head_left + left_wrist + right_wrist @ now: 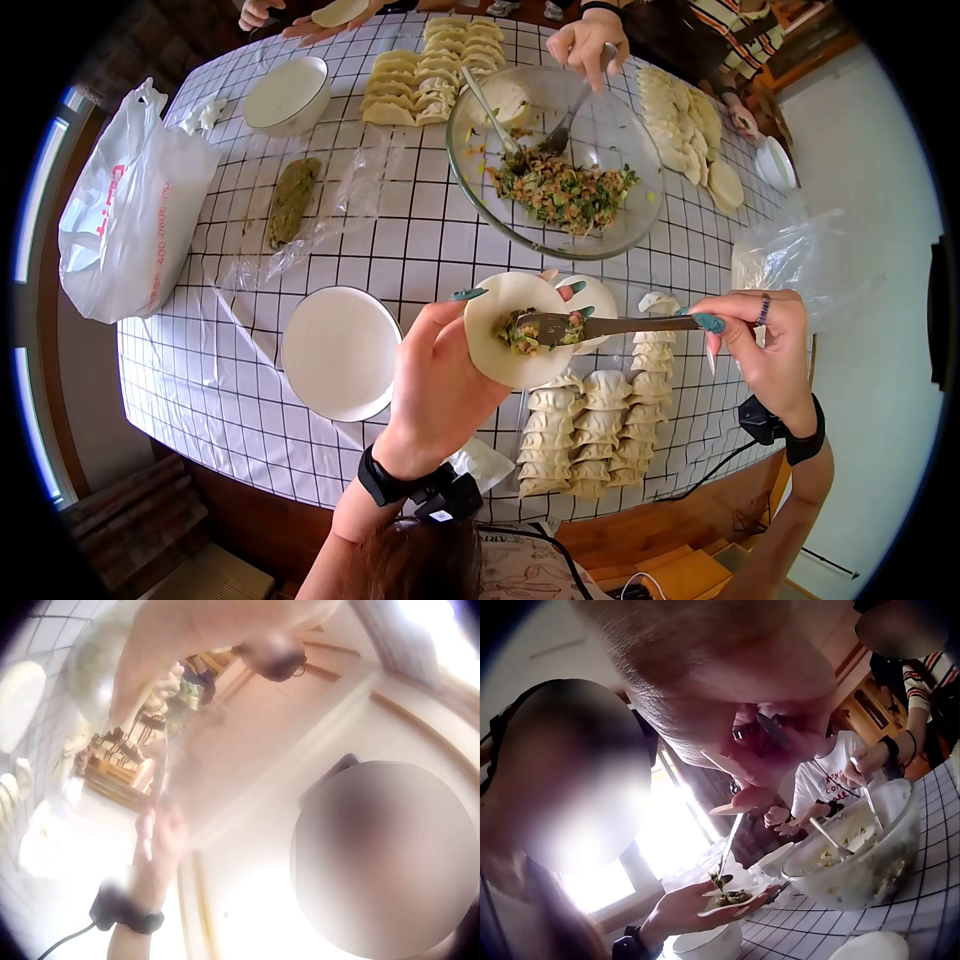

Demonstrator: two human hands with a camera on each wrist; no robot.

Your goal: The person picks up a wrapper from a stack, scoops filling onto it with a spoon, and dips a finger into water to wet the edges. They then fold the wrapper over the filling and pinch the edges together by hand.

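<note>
The right wrist view shows what the head view hides: the left hand's (440,390) fingers lie straight beneath one wrapper (485,325). The right hand (770,350) pinches one spoon (640,325), its tip in the filling (516,337) on that wrapper. The head view alone shows all three white bowls (340,355), plus one glass bowl (556,240) with two utensils (487,108).

clear glossy glass bowl (478,205), smooth matt dough wrapper (487,315), crinkled plastic bag (125,210)
</note>
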